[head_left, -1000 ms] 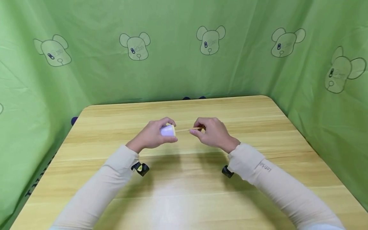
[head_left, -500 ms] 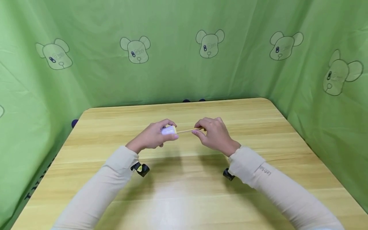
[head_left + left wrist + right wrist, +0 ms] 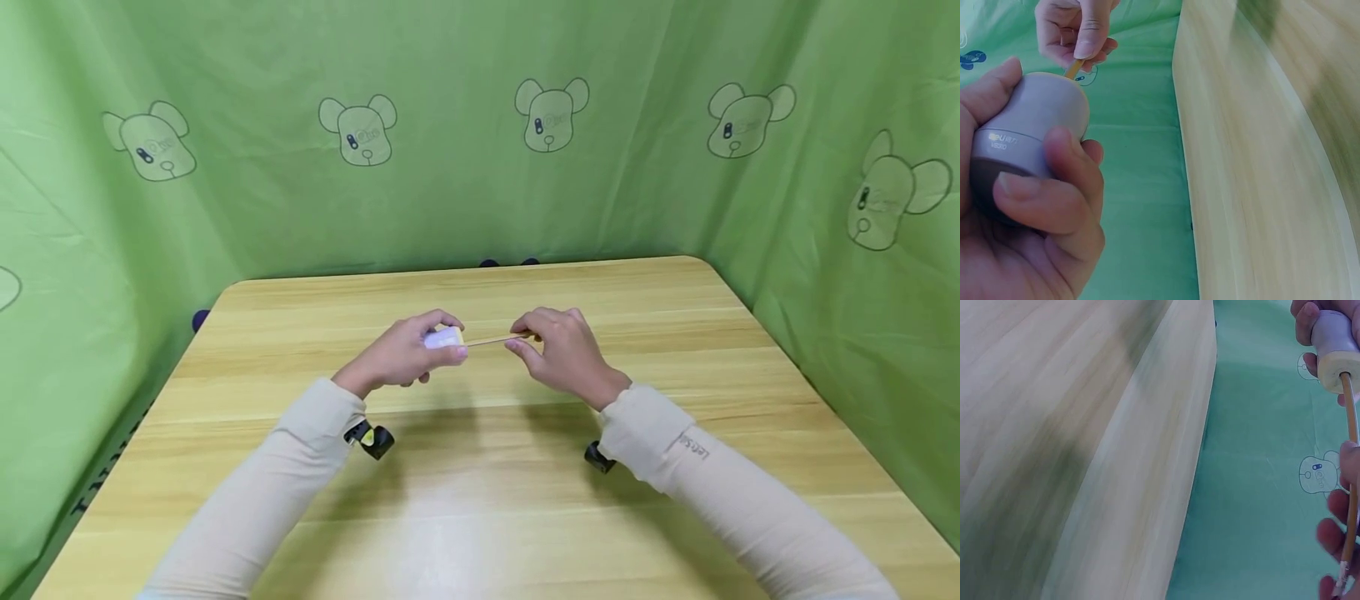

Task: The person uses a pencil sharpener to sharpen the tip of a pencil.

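My left hand (image 3: 401, 352) grips a small lavender cylindrical pencil sharpener (image 3: 1047, 109) with a pale yellow end, fingers and thumb wrapped round its sides. In the right wrist view, that yellow end has a round hole, and one tip of an orange pencil (image 3: 1350, 409) is inside it. My right hand (image 3: 566, 350) pinches the pencil between thumb and fingers, a short way from the sharpener. The pencil's other end, with a pale band, shows below the fingers in the right wrist view. Both hands are held above the table, and the pencil lies nearly level between them.
A wooden-topped table (image 3: 480, 500) with rounded far corners spreads beneath both hands. Green curtains (image 3: 450, 208) printed with bear heads hang behind it and along both sides. Small black wrist cameras (image 3: 375, 440) hang below the sleeve cuffs.
The sharpener has tilted slightly in my left hand, and its yellow end faces less toward the head camera. Both hands have shifted slightly right in view. The grips on sharpener and pencil stay the same.
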The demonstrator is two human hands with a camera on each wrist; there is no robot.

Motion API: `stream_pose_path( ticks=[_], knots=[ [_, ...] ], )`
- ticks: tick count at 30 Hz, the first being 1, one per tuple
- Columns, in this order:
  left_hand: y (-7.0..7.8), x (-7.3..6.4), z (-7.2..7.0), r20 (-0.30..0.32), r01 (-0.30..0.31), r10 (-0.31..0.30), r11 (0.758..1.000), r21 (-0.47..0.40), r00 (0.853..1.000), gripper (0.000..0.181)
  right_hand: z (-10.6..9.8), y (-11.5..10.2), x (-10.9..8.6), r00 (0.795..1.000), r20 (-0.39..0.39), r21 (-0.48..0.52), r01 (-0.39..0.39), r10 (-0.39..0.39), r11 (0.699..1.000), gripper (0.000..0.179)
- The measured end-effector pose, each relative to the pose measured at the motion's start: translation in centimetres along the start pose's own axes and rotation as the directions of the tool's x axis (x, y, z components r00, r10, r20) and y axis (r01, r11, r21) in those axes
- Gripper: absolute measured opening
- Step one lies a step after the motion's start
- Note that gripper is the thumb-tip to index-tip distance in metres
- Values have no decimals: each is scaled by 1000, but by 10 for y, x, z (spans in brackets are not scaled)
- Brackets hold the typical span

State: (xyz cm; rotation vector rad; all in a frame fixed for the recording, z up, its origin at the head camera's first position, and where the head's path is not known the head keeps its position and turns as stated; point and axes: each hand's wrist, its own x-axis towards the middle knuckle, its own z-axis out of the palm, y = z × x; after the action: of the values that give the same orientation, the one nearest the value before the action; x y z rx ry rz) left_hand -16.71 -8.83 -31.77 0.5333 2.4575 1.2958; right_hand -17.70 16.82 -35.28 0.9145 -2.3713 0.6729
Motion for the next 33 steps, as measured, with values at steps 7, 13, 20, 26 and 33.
stream_pose_path(
  ticks=[7, 13, 20, 26, 33],
  knots=[
    [2, -3, -3, 2, 21, -21, 999, -49, 1000, 39, 1, 1, -1, 1000, -5, -33, 8, -8, 999, 21],
    [2, -4, -3, 5, 7, -7, 998, -68, 1000, 39, 3, 4, 0, 989, -129, -68, 69, -77, 995, 19],
    [3, -4, -5, 16, -4, 5, 997, -77, 1000, 36, 7, 5, -1, 955, -220, -119, 177, -200, 977, 14],
    [1, -4, -7, 31, -18, 20, 997, -75, 999, 36, 11, 7, -3, 929, -264, -136, 229, -258, 964, 12],
    [-2, -6, -6, 102, 34, -14, 979, -199, 995, 31, 17, 6, -7, 876, -303, -243, 310, -376, 919, 23]
  ],
)
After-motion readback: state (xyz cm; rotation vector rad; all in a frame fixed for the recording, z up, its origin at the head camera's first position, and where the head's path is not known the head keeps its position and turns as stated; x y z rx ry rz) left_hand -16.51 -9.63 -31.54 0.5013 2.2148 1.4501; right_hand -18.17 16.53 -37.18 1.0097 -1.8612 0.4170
